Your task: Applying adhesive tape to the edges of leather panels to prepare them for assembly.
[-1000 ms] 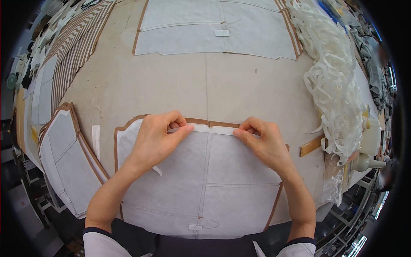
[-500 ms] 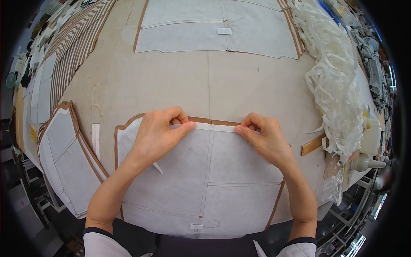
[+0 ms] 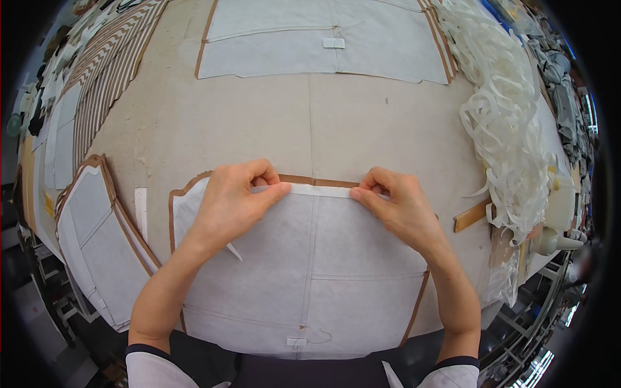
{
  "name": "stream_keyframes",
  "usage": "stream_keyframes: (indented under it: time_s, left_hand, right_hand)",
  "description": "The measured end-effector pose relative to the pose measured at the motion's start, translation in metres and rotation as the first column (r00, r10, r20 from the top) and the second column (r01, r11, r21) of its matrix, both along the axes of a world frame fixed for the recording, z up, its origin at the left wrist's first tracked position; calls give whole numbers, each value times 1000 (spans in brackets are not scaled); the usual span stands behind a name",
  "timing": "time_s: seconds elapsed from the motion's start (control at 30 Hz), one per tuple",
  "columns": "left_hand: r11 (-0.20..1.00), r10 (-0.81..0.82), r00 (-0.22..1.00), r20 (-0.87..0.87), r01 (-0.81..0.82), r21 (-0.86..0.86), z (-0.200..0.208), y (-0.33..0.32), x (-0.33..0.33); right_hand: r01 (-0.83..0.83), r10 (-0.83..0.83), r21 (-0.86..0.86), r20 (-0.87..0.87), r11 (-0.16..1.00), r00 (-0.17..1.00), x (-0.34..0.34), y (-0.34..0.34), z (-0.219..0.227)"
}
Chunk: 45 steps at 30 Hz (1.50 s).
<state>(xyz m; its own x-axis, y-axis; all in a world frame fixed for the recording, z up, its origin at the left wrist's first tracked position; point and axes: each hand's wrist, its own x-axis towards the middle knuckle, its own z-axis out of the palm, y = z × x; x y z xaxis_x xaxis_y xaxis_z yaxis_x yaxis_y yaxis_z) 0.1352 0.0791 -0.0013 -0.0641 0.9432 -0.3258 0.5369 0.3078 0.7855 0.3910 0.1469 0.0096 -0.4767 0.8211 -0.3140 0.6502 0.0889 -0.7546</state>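
Note:
In front of me a white-backed garment panel (image 3: 259, 284) with brown edges and stitched seams lies flat on the table. Along its far edge runs a narrow white tape (image 3: 315, 191), with the brown border showing just beyond. My left hand (image 3: 236, 194) pinches the tape left of the middle seam. On the other side my right hand (image 3: 391, 197) pinches it too, thumb and forefinger together. The stretch between the two pinches lies straight. A loose tape end pokes out beneath my left wrist. Near the panel's close edge sits a small white label (image 3: 296, 341) with a loose thread.
Another white-backed panel (image 3: 272, 55) lies at the far side of the table (image 3: 259, 116). At left are stacked panels (image 3: 103, 239) and striped fabric (image 3: 116, 77). To the right, a tangled heap of white tape (image 3: 501, 129) spreads beside a brown strip (image 3: 472, 215) and a plastic bottle (image 3: 556, 240).
The whole scene has shifted slightly left in view. Both hands keep their pinches on the tape at nearly the same places; the panel stays put.

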Motion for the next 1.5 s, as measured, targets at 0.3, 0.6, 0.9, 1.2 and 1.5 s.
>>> stream_keyframes:
  time_s: [0.3, 0.6, 0.9, 1.2, 1.5]
  left_hand:
    - [1000, 0, 1000, 9, 0, -24, 2, 1, 1]
    - [1000, 5, 1000, -2, -5, 5, 6, 1, 5]
    - [844, -39, 728, -685, 391, 367, 11, -13, 29]
    - [642, -191, 813, -551, 527, 556, -16, -37, 57]
    - [645, -221, 785, -579, 563, 516, -16, -39, 57]
  right_hand:
    - [-1, 1, -5, 18, 1000, 1000, 0, 0, -1]
    - [-5, 8, -50, 66, 999, 998, -2, 1, 6]
    - [-2, 1, 25, 26, 1000, 1000, 0, -3, -3]
    - [-21, -3, 369, 66, 929, 998, 41, -26, 3]
    - [404, -450, -229, -203, 885, 870, 99, -45, 6]
